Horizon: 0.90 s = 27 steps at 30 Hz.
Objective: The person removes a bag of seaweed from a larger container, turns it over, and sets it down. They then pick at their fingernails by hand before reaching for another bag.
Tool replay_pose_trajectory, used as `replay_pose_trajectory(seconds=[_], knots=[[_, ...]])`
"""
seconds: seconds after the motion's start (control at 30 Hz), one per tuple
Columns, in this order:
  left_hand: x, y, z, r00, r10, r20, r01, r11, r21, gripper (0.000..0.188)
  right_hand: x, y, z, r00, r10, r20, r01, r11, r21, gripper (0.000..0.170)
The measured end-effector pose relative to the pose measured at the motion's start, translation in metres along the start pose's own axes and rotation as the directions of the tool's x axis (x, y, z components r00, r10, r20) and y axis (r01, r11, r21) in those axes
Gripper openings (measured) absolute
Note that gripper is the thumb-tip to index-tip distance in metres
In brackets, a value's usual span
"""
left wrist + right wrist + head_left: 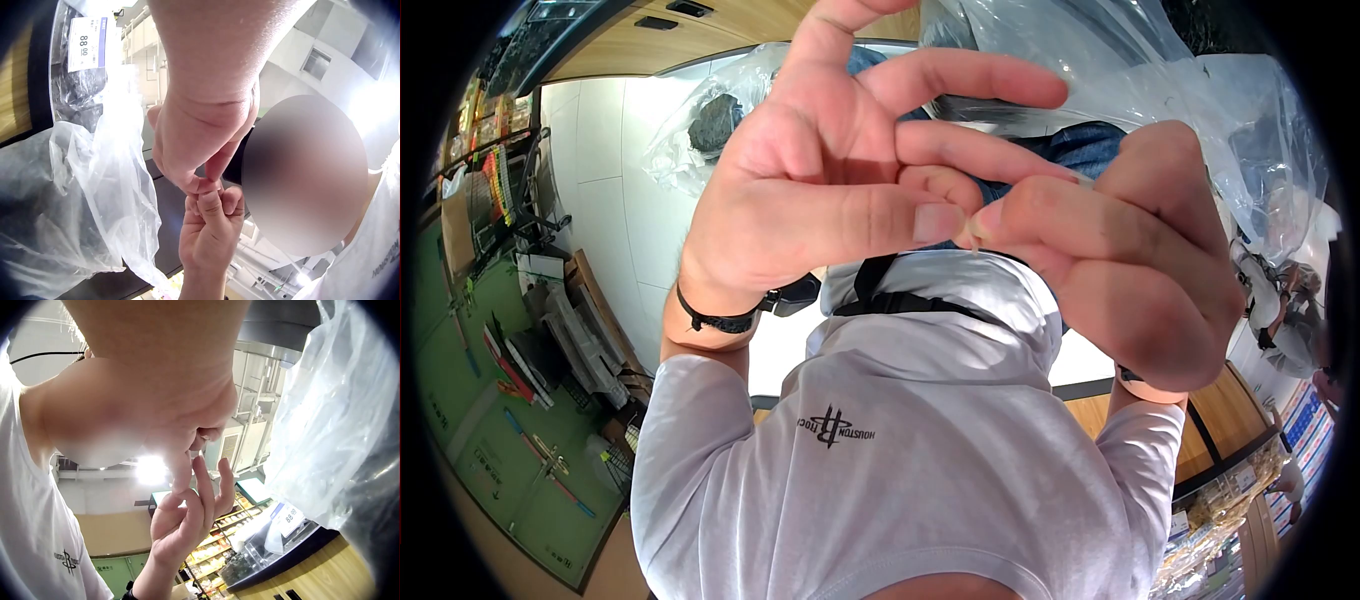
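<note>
In the head view my left hand is turned palm toward the camera, some fingers spread, the thumb straight with its tip against a bent finger. My right hand has its fingers curled, and its fingertips meet the left thumb tip. Between both sets of fingertips a tiny pale strand shows, pinched from either side; I cannot tell what it is. The left wrist view shows the left hand above the right hand, tips together. In the right wrist view the right hand hides most of the contact.
Clear plastic bags lie beyond the hands, over dark contents. A price label reading 88.00 stands by a display of dark packages. Wooden counter panels border the white floor, and a green board is at left.
</note>
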<state>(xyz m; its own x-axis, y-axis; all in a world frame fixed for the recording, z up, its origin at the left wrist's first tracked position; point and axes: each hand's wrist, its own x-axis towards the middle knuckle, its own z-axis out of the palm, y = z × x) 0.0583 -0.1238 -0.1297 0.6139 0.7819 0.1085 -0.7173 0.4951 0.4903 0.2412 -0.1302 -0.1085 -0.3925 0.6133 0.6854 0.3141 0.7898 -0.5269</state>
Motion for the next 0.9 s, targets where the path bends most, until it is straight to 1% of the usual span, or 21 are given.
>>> replay_pose_trajectory(seconds=[0.03,0.07,0.13,0.17,0.23,0.27,0.33,0.37,0.43,0.47,0.53,0.57,0.63,0.67,0.73,0.77,0.83,0.87,0.9], knots=[[0.000,0.000,-0.001,1.000,-0.007,0.000,0.007,1.000,-0.013,0.098,-0.002,0.004,0.002,0.998,-0.036,-0.050,0.038,0.999,0.037,0.038],[0.000,0.000,-0.002,1.000,-0.008,-0.001,0.008,1.000,-0.013,0.098,-0.001,0.007,-0.002,0.998,-0.035,-0.051,0.037,0.999,0.037,0.038],[0.001,0.000,-0.005,0.999,-0.032,0.030,0.032,0.999,0.006,0.097,0.003,0.012,-0.011,0.986,-0.145,0.083,0.144,0.989,0.024,0.040],[0.001,0.001,-0.004,0.999,-0.033,0.029,0.033,0.999,0.004,0.097,0.002,0.013,-0.010,0.986,-0.143,0.083,0.141,0.990,0.024,0.040],[0.001,0.004,-0.002,0.996,-0.092,-0.007,0.092,0.996,-0.011,0.097,-0.001,0.016,-0.007,0.988,-0.145,0.048,0.136,0.979,0.151,0.041],[0.000,0.004,-0.002,0.996,-0.094,-0.009,0.093,0.996,-0.013,0.097,0.000,0.017,-0.010,0.989,-0.142,0.049,0.133,0.979,0.151,0.041],[-0.001,0.004,-0.001,0.987,-0.134,-0.085,0.126,0.988,-0.089,0.095,0.005,0.019,-0.019,0.962,-0.156,0.224,0.131,0.984,0.125,0.038],[0.000,0.004,-0.005,0.987,-0.135,-0.085,0.128,0.988,-0.090,0.095,0.002,0.021,-0.019,0.962,-0.154,0.224,0.129,0.984,0.125,0.038],[0.004,0.005,-0.014,0.985,-0.162,0.063,0.151,0.977,0.150,0.093,-0.003,0.028,-0.016,0.962,-0.146,0.229,0.104,0.977,0.187,0.036],[0.005,0.006,-0.011,0.984,-0.164,0.063,0.153,0.977,0.148,0.093,-0.003,0.028,-0.016,0.963,-0.144,0.229,0.102,0.977,0.186,0.036],[0.009,0.010,0.001,0.963,-0.249,-0.106,0.244,0.968,-0.060,0.090,-0.001,0.028,-0.018,0.958,-0.111,0.263,0.044,0.968,0.246,0.033],[0.008,0.008,-0.001,0.962,-0.252,-0.105,0.247,0.967,-0.061,0.090,0.003,0.030,-0.022,0.959,-0.108,0.263,0.042,0.969,0.245,0.033],[0.005,0.005,-0.010,0.968,-0.247,-0.038,0.246,0.969,-0.029,0.092,0.011,0.035,-0.027,0.906,-0.180,0.384,0.039,0.937,0.347,0.027],[0.005,0.004,-0.010,0.968,-0.249,-0.037,0.248,0.968,-0.029,0.092,0.010,0.036,-0.025,0.906,-0.178,0.383,0.038,0.938,0.346,0.027],[0.004,0.004,-0.012,0.969,-0.247,-0.018,0.245,0.968,-0.052,0.094,0.002,0.038,-0.017,0.949,-0.150,0.278,0.031,0.920,0.391,0.020],[0.004,0.003,-0.012,0.968,-0.249,-0.018,0.247,0.968,-0.052,0.094,-0.005,0.039,-0.009,0.949,-0.149,0.276,0.030,0.920,0.391,0.020],[0.004,0.002,-0.012,0.970,-0.241,-0.005,0.240,0.967,-0.085,0.096,-0.016,0.040,0.004,0.995,-0.047,0.090,-0.012,0.824,0.567,0.017],[0.004,0.002,-0.008,0.970,-0.244,-0.004,0.242,0.966,-0.085,0.096,-0.013,0.040,-0.003,0.995,-0.045,0.089,-0.013,0.824,0.566,0.017],[0.006,0.002,-0.002,0.976,-0.217,-0.018,0.210,0.959,-0.188,0.096,-0.003,0.038,-0.014,0.974,-0.099,0.205,-0.019,0.863,0.504,0.017]])
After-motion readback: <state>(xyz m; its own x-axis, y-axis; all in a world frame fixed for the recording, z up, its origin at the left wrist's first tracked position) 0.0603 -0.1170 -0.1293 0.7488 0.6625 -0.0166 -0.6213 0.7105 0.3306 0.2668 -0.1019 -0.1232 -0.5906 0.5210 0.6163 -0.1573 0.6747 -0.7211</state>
